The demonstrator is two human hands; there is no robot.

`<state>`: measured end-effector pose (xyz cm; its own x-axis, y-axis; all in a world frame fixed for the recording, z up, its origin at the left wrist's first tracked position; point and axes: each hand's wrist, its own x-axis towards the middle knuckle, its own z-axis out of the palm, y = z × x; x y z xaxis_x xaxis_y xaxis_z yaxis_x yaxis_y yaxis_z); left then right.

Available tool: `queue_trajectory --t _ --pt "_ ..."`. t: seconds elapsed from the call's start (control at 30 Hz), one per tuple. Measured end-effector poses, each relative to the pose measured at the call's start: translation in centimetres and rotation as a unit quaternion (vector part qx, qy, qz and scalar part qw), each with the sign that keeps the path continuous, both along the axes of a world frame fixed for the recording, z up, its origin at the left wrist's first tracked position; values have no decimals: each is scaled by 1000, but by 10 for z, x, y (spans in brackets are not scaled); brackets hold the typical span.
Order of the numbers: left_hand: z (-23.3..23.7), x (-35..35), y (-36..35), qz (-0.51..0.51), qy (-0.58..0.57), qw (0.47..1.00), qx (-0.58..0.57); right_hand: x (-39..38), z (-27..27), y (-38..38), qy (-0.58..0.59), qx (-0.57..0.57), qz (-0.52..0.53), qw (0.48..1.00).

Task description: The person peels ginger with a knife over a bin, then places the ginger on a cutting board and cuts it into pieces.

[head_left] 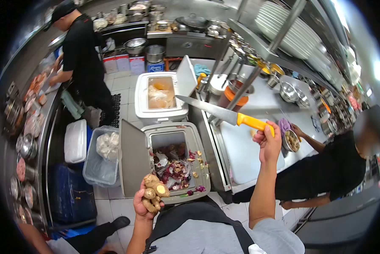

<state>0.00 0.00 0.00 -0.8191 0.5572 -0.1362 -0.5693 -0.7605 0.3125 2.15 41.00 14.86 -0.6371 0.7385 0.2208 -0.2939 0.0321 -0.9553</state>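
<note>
My left hand [142, 206] is closed around a knobbly piece of ginger root [155, 190], with a pale cut face on one side. It is held over the near edge of a grey bin [200, 169], whose lid stands open. Inside the bin lie purple onion skins and other scraps [173, 171]. In my right hand [269, 142] is the yellow handle of a large knife [224, 113]. The blade points left and slightly up, above the gap between the counter and a white bin. Below the handle lies a pale cutting board [245, 154] on the steel counter.
A white bin [162, 116] with an open lid stands behind the grey one. A clear tub [101, 169] holds a bagged white item. One co-worker [86, 59] works at the left counter; another [334, 165] stands close on the right, by a bowl [290, 142]. Steel shelf posts rise from the right counter.
</note>
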Motion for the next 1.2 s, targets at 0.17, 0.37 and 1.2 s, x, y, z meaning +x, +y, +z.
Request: queue_trajectory --t 0.17,0.37,1.2 --pt "11 -15 -4 -45 3 998 -44 50 -16 -15 70 -100 -16 992" --pt "18 -13 13 -82 -2 996 -35 89 -13 -25 147 -106 -56 982" --pt "12 -22 404 48 873 299 -382 205 -89 -12 -204 190 56 959"
